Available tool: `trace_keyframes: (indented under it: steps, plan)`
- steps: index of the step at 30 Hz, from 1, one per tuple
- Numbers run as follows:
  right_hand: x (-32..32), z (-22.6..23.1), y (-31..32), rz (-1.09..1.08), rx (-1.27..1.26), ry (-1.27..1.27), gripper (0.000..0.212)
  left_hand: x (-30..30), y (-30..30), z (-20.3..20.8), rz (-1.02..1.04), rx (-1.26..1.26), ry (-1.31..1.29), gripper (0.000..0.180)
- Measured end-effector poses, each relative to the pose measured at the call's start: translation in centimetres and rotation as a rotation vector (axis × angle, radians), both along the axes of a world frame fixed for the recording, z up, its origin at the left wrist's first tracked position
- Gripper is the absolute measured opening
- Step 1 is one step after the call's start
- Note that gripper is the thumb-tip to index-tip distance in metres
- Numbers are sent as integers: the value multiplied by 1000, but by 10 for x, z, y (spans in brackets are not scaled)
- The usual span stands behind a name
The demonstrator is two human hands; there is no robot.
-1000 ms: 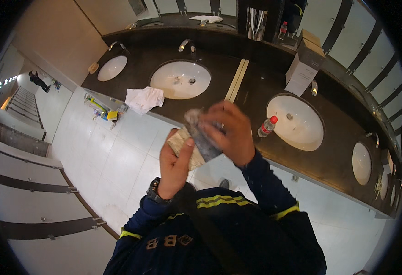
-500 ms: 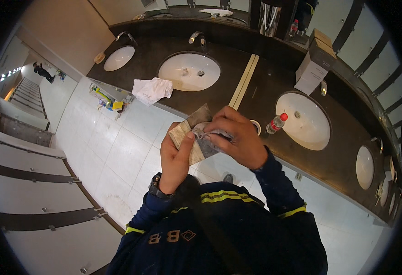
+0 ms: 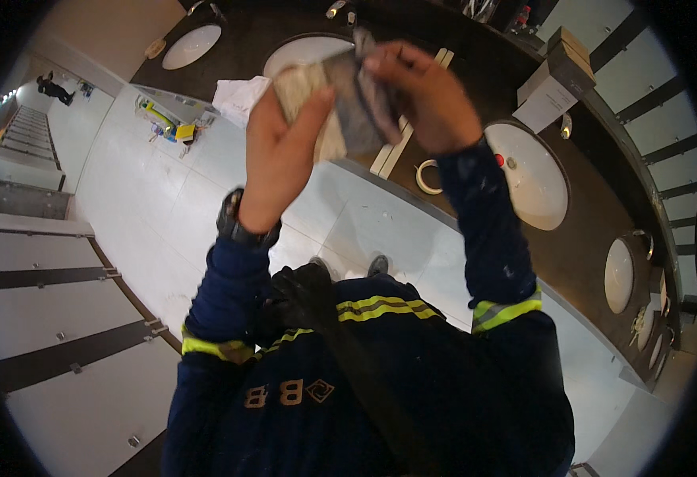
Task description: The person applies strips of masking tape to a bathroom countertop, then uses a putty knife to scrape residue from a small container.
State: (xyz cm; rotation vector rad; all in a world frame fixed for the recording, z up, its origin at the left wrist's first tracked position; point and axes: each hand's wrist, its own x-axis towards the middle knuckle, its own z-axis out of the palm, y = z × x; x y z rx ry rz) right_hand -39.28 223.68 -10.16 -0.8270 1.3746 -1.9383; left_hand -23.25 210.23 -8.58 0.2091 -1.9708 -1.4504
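Raised over the counter edge, my left hand [image 3: 281, 155] is closed on a flat beige-and-grey piece [image 3: 307, 99], thumb on top of its beige side. The piece looks like a small stone or tile sample, but its kind is unclear. A crumpled grey cloth [image 3: 379, 111] lies against its grey part, gripped in the fingers of my right hand [image 3: 436, 103]. Both hands are slightly blurred, and the right fingertips are partly hidden by the cloth. Just beneath the right wrist, a roll of tape [image 3: 428, 176] sits at the counter's edge.
The dark counter [image 3: 468, 187] holds several white basins [image 3: 535, 179], two pale strips [image 3: 392, 155] and cardboard boxes [image 3: 559, 79]. A white cloth [image 3: 236, 95] hangs at its edge. My right arm hides a bottle except its red cap [image 3: 499, 160]. Assorted items [image 3: 172, 126] lie on the tiled floor.
Both hands have risen away from my body with the piece and the cloth. My view has shifted, my right arm now covers most of the bottle, and the tape roll shows fully.
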Motion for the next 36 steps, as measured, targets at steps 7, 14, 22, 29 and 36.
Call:
trace_keyframes:
  steps: [7, 14, 22, 29, 36]
  plan:
    - [57, 20, 1, -76, 42, 277, 33, 36, -16, 11, 60, 90, 232, 28]
    - [159, -41, 10, -158, 362, 359, 23, 126, -86, -24, 399, -46, 226, 29]
    - [201, 1, 21, -524, 140, 188, 28, 237, -129, -22, 192, 286, 149, 34]
    - [253, -30, -11, -567, -48, 51, 22, 270, -134, -34, -44, 289, 138, 28]
    - [233, -325, 88, -771, 146, -673, 7, 325, -198, -113, 309, 508, -1, 41]
